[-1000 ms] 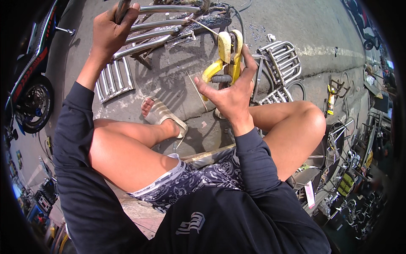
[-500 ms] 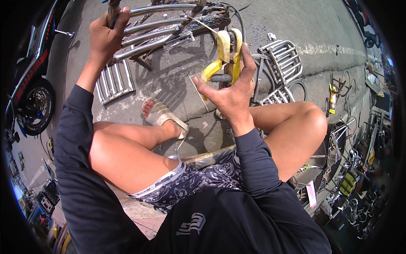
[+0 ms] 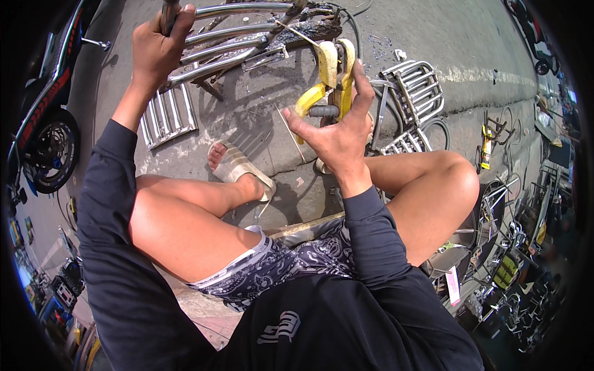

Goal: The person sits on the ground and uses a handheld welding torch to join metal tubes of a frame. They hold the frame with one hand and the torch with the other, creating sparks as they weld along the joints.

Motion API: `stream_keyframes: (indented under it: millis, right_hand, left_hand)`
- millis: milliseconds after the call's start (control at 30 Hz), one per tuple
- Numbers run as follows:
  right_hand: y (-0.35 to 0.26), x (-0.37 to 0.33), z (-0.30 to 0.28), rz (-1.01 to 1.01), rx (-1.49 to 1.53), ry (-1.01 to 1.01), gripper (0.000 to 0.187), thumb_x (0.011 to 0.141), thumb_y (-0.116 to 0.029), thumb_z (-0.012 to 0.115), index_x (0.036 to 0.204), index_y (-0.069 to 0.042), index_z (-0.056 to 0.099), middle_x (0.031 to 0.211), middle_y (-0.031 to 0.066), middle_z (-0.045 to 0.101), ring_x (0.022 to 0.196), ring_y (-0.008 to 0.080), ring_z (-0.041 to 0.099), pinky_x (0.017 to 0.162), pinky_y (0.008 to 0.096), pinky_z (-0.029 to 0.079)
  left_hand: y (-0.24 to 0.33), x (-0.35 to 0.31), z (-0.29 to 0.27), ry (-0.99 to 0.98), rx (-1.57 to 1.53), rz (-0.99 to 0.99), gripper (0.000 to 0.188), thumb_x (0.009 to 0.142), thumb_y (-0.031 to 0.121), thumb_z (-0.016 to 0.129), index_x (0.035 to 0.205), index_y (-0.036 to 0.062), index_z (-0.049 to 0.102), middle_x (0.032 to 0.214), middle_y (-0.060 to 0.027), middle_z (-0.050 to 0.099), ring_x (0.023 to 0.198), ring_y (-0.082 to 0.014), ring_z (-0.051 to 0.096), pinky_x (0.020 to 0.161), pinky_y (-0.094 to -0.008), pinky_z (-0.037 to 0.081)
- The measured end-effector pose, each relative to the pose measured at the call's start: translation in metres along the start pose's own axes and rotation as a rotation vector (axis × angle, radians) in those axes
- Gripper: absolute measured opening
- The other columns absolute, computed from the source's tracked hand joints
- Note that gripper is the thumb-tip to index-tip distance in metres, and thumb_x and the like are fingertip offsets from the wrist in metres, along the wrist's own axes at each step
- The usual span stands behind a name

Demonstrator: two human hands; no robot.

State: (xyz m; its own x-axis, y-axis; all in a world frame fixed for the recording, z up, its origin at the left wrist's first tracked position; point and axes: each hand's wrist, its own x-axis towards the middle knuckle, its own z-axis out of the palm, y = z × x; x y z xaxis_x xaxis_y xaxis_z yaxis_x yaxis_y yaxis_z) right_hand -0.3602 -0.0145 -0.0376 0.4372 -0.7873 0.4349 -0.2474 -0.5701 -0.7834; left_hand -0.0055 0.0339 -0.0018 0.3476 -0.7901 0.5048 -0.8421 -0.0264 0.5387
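At the left of the shiny tube frame [image 3: 247,8], the left hand [image 3: 156,49] is closed around a dark bar [image 3: 168,17]. At the frame's right, the right hand [image 3: 340,133], half curled, holds a yellow clamp tool [image 3: 327,65].

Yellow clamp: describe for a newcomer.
From the patterned shorts, look up to the right hand. It holds the yellow clamp, a thin rod slanting up-left from the tip. Unlike the yellow object past the right knee, it is in hand.
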Motion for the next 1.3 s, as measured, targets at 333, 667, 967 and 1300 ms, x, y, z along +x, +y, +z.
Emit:
stream_keyframes:
  millis: [333,667,967,1300]
  right_hand:
    - [-0.0036,0.0031,-0.0030,0.032,0.017,-0.014,0.120,0.071,-0.027,0.100,0.161,-0.006,0.023,0.142,0.0269,0.061,0.124,0.0317,0.067,0.103,0.0424,0.057]
    - [-0.0001,0.0019,-0.0004,0.003,0.000,-0.010,0.121,0.071,-0.031,0.099,0.162,-0.009,0.022,0.138,0.0281,0.063,0.117,0.0340,0.071,0.099,0.0435,0.060]
    - [0.0009,0.0020,0.0014,0.003,-0.007,-0.022,0.121,0.072,-0.033,0.099,0.161,-0.010,0.021,0.136,0.0282,0.064,0.114,0.0322,0.072,0.094,0.0379,0.062]
    - [0.0024,0.0008,0.0033,-0.038,0.021,0.023,0.121,0.071,-0.029,0.101,0.161,-0.006,0.023,0.138,0.0279,0.063,0.119,0.0328,0.070,0.100,0.0409,0.060]
  left_hand:
    - [0.0017,0.0018,0.0038,0.044,0.014,0.035,0.049,0.103,0.045,0.071,0.085,-0.0003,0.065,0.062,-0.0021,0.049,0.063,-0.0104,0.046,0.060,-0.0312,0.043]
    - [0.0001,0.0018,0.0025,0.002,0.029,0.007,0.047,0.104,0.043,0.071,0.084,0.0004,0.066,0.061,-0.0025,0.049,0.061,-0.0104,0.046,0.059,-0.0314,0.042]
    - [0.0041,0.0016,0.0025,0.001,-0.008,0.028,0.051,0.104,0.045,0.070,0.082,-0.0008,0.064,0.061,-0.0026,0.049,0.061,-0.0111,0.045,0.059,-0.0322,0.041]
    - [-0.0015,0.0035,0.0028,-0.005,0.029,-0.036,0.053,0.103,0.049,0.070,0.084,-0.0010,0.066,0.061,-0.0017,0.050,0.063,-0.0106,0.047,0.061,-0.0320,0.043]
